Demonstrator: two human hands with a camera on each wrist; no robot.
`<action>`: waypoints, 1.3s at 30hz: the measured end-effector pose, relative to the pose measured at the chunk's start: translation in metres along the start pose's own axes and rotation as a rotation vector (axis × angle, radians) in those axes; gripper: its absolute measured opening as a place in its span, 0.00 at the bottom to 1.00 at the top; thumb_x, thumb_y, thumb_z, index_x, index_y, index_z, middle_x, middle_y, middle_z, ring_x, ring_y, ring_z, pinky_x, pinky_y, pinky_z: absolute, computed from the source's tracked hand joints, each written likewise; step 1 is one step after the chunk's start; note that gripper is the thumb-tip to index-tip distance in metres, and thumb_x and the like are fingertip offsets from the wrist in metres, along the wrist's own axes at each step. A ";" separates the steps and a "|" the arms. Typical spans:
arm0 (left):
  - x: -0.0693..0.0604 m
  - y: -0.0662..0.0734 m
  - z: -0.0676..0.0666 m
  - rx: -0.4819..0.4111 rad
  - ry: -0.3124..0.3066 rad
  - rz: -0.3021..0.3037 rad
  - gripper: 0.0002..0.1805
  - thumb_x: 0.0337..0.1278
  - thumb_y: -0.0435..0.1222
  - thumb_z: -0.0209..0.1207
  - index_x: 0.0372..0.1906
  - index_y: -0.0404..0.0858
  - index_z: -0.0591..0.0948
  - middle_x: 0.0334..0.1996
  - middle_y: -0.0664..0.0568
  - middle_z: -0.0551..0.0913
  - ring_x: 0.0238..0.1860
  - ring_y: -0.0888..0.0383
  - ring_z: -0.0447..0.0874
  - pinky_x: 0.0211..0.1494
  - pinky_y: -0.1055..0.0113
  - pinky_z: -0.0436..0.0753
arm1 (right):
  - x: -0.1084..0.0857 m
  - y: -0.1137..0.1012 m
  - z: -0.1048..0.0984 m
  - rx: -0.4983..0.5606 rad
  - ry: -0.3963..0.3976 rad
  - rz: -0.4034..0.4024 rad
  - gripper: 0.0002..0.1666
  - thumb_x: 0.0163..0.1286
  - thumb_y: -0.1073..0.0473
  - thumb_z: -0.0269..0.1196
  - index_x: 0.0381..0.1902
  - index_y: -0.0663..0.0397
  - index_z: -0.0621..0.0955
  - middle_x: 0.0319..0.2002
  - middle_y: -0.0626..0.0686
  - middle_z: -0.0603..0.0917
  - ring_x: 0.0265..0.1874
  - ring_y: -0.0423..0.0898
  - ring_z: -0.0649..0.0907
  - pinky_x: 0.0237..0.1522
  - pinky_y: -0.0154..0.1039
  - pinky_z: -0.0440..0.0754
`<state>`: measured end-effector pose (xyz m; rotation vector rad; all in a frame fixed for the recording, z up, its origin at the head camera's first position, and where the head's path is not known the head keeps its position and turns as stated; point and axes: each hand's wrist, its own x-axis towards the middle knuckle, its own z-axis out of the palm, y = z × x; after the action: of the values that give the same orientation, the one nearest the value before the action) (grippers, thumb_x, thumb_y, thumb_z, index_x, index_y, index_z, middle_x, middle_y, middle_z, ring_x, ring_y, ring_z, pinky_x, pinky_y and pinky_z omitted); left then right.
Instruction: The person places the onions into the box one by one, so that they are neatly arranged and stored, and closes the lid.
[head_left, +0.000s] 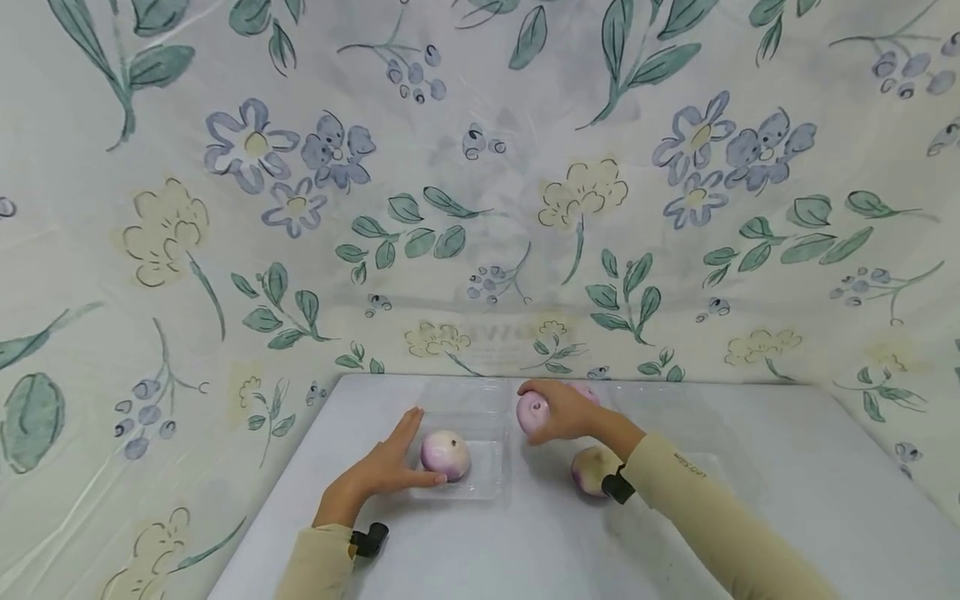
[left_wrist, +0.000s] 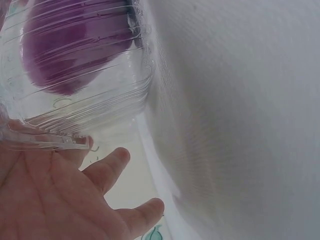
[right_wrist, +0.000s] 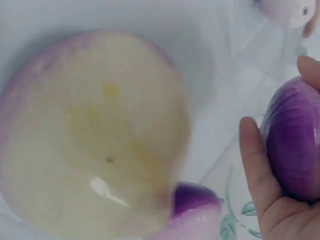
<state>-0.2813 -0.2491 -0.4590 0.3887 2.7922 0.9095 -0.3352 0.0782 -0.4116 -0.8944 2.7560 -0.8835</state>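
A clear plastic container (head_left: 487,471) holds a white and purple round vegetable (head_left: 446,455); my left hand (head_left: 386,467) rests at its left side, thumb along the near edge, fingers extended. In the left wrist view the left hand (left_wrist: 60,195) lies beside the container's ribbed wall (left_wrist: 95,107), purple showing through. My right hand (head_left: 566,411) grips a pinkish-purple one (head_left: 532,413) just right of the container; in the right wrist view the right hand (right_wrist: 285,215) curls round this purple vegetable (right_wrist: 295,142).
A pale vegetable (head_left: 592,468) sits below my right wrist, large in the right wrist view. Another pink one (head_left: 585,392) is partly hidden behind the right hand. More clear plastic (head_left: 705,462) lies at the right. A floral sheet (head_left: 480,250) hangs behind the white table (head_left: 480,550).
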 end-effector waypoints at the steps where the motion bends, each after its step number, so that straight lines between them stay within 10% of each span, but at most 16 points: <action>1: 0.000 0.000 -0.001 -0.002 0.001 -0.001 0.69 0.41 0.59 0.72 0.79 0.36 0.42 0.80 0.38 0.38 0.79 0.36 0.38 0.73 0.30 0.45 | 0.000 -0.003 -0.002 0.004 0.002 -0.008 0.42 0.48 0.54 0.78 0.62 0.51 0.75 0.59 0.53 0.80 0.54 0.49 0.78 0.60 0.51 0.77; 20: -0.001 0.002 -0.003 -0.011 -0.007 -0.028 0.70 0.40 0.62 0.72 0.80 0.38 0.42 0.80 0.39 0.38 0.79 0.35 0.39 0.73 0.29 0.47 | 0.011 -0.054 0.009 0.210 -0.044 -0.013 0.45 0.47 0.51 0.80 0.62 0.50 0.74 0.58 0.50 0.79 0.55 0.47 0.77 0.60 0.48 0.78; 39: 0.001 0.000 -0.001 0.007 0.005 0.015 0.69 0.42 0.60 0.72 0.79 0.35 0.42 0.80 0.38 0.39 0.79 0.35 0.42 0.71 0.27 0.47 | 0.015 -0.055 0.048 0.288 -0.065 0.004 0.44 0.44 0.56 0.80 0.57 0.51 0.70 0.50 0.52 0.80 0.47 0.45 0.80 0.53 0.44 0.81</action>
<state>-0.2822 -0.2493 -0.4581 0.4092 2.8014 0.9059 -0.3064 0.0095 -0.4193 -0.8474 2.4884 -1.1888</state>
